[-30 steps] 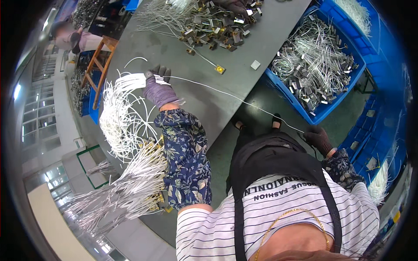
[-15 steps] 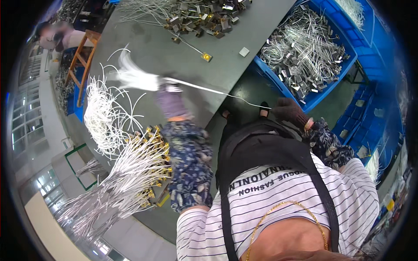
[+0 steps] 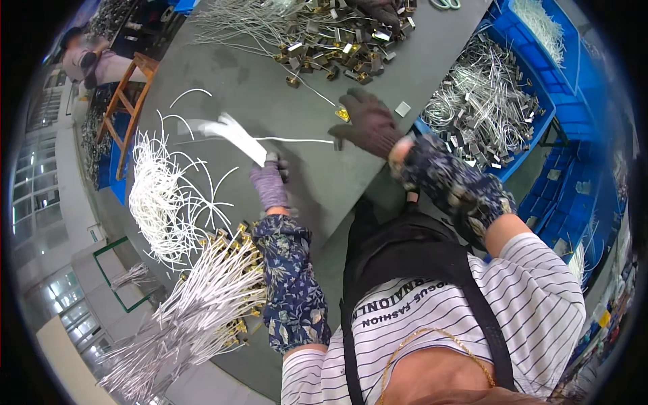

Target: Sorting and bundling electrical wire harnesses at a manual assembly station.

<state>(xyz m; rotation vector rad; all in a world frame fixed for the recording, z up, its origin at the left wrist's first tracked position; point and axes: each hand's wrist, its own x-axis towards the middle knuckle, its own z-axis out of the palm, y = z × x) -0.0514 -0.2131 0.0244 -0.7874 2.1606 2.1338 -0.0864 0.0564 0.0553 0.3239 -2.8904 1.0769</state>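
My left hand point(image 3: 271, 183), in a purple-grey knitted glove, is closed on a bundle of thin white tubes point(image 3: 244, 143) above the grey table. The bundle's far end is smeared by motion. One long white tube point(image 3: 293, 140) runs from beside the bundle toward my right thumb; whether the thumb touches it I cannot tell. My right hand point(image 3: 370, 125), in a dark brown glove, hovers over the table with fingers spread. Just beyond its fingertips lies a small yellow-and-metal part point(image 3: 343, 115) on a thin wire point(image 3: 316, 90). A small pale square piece point(image 3: 402, 109) lies right of that hand.
Dark block-shaped parts with wires point(image 3: 337, 44) are heaped at the table's far side, with another gloved hand point(image 3: 381, 11) over them. Loose white tubes point(image 3: 158, 202) and wired yellow-ended parts point(image 3: 209, 287) lie left. A blue bin point(image 3: 540, 131) of wired parts stands right. Scissors point(image 3: 445, 3) lie far right.
My right hand has come from beside my body, near the blue bin, up and left over the table, its fingers now spread. My left hand has drawn slightly nearer with the white bundle.
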